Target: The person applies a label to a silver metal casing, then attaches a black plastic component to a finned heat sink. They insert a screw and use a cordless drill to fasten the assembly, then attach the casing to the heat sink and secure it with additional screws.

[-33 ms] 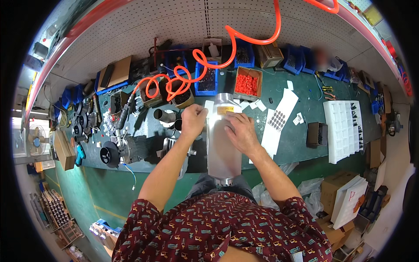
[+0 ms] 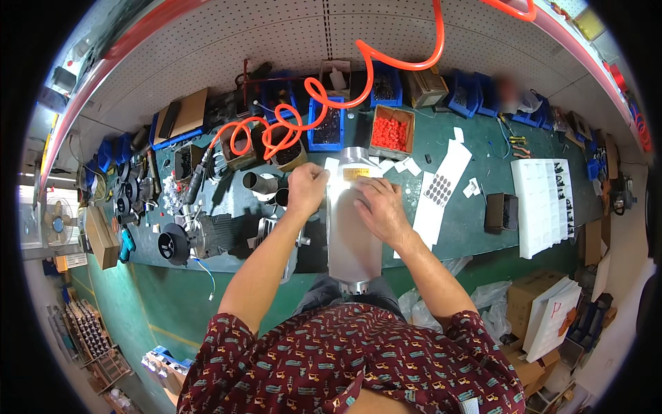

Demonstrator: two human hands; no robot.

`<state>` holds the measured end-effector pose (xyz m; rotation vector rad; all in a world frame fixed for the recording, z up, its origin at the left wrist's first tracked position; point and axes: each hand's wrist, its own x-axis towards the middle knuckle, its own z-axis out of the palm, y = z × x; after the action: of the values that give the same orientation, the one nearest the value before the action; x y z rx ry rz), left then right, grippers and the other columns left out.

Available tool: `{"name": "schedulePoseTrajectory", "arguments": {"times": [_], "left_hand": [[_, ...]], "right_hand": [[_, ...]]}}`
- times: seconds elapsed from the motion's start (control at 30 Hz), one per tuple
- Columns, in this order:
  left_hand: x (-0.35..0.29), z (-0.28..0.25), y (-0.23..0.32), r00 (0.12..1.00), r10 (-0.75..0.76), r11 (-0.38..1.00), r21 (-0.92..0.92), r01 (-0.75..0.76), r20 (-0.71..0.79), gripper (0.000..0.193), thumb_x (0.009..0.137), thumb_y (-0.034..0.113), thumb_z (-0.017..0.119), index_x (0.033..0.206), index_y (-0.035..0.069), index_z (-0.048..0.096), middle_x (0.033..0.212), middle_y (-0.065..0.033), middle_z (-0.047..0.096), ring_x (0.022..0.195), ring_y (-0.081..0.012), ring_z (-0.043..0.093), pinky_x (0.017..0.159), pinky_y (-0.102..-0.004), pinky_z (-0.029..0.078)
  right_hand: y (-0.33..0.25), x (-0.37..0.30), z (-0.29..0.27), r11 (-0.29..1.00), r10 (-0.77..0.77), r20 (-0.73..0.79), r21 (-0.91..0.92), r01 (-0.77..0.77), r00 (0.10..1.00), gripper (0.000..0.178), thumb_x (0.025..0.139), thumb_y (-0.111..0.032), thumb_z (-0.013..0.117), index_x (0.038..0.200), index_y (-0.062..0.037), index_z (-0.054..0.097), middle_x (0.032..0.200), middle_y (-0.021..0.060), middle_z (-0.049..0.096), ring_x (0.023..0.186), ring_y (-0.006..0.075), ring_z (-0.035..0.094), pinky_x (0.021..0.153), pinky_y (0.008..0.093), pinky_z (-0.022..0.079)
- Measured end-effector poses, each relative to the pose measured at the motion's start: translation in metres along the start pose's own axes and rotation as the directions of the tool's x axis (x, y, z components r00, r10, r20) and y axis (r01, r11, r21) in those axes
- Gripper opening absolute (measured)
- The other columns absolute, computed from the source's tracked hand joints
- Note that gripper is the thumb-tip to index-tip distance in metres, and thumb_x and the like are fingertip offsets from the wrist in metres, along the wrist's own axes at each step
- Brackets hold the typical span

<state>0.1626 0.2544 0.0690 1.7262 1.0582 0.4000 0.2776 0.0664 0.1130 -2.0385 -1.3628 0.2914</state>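
A silvery metal housing with a rounded body and a narrower neck lies in front of me, its near end over the bench edge by my lap. A yellow label is on its far part. My right hand rests on the housing, fingertips at the label's lower edge, fingers stretched and thumb apart. My left hand is closed in a pinch beside the housing's left edge; what it pinches, if anything, is hidden. A small white paper piece shows just beyond its fingertips.
Left of the housing stand dark metal tubes and a finned metal part. A carton of red caps and blue bins line the back. At right lie a sheet of round black stickers and a white foam tray. An orange coiled hose hangs overhead.
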Motion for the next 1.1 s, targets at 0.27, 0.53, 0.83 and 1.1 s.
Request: {"name": "schedulePoseTrajectory", "arguments": {"times": [0.27, 0.53, 0.83, 1.1], "left_hand": [[0.011, 0.008, 0.016, 0.991, 0.112, 0.962, 0.242, -0.128, 0.077, 0.023, 0.087, 0.017, 0.073, 0.093, -0.005, 0.072, 0.077, -0.0158, 0.072, 0.071, -0.0223, 0.069, 0.071, -0.0364, 0.054], [0.017, 0.01, 0.015, 0.946, 0.202, 0.967, 0.098, -0.233, 0.254, 0.014, 0.093, 0.009, 0.069, 0.095, -0.005, 0.066, 0.076, -0.0109, 0.066, 0.069, -0.0162, 0.06, 0.067, -0.0331, 0.05], [0.0, 0.007, 0.01, 0.924, 0.327, 0.939, 0.043, -0.341, 0.198, 0.012, 0.094, 0.009, 0.067, 0.101, -0.001, 0.065, 0.083, -0.0145, 0.064, 0.076, -0.0223, 0.059, 0.071, -0.0348, 0.05], [-0.007, -0.009, 0.015, 0.905, 0.371, 0.883, 0.381, -0.274, -0.209, 0.022, 0.09, 0.015, 0.072, 0.11, 0.006, 0.072, 0.116, -0.0154, 0.068, 0.107, -0.0349, 0.065, 0.089, -0.0452, 0.052]], "right_hand": [[0.006, 0.0, 0.005, 0.996, -0.001, 0.057, -0.092, 0.006, 0.998, 0.036, 0.088, -0.019, 0.07, 0.121, -0.0059, 0.067, 0.129, 0.0108, 0.066, 0.124, 0.0294, 0.055, 0.098, 0.0503, 0.038], [0.018, 0.031, 0.008, 0.993, 0.119, -0.064, 0.032, -0.117, 0.991, 0.047, 0.081, 0.0, 0.068, 0.127, -0.0063, 0.062, 0.121, 0.0131, 0.069, 0.115, 0.0345, 0.058, 0.095, 0.0505, 0.041], [0.039, 0.07, 0.028, 0.993, -0.019, 0.004, 0.116, 0.018, 1.0, 0.053, 0.08, 0.006, 0.064, 0.132, -0.0033, 0.058, 0.104, 0.0136, 0.072, 0.099, 0.0341, 0.064, 0.087, 0.0436, 0.051], [0.035, 0.068, 0.02, 0.982, -0.072, 0.018, 0.178, 0.068, 0.997, 0.045, 0.086, 0.003, 0.063, 0.129, -0.0079, 0.058, 0.098, 0.0108, 0.07, 0.103, 0.0337, 0.06, 0.091, 0.0463, 0.043]]}}
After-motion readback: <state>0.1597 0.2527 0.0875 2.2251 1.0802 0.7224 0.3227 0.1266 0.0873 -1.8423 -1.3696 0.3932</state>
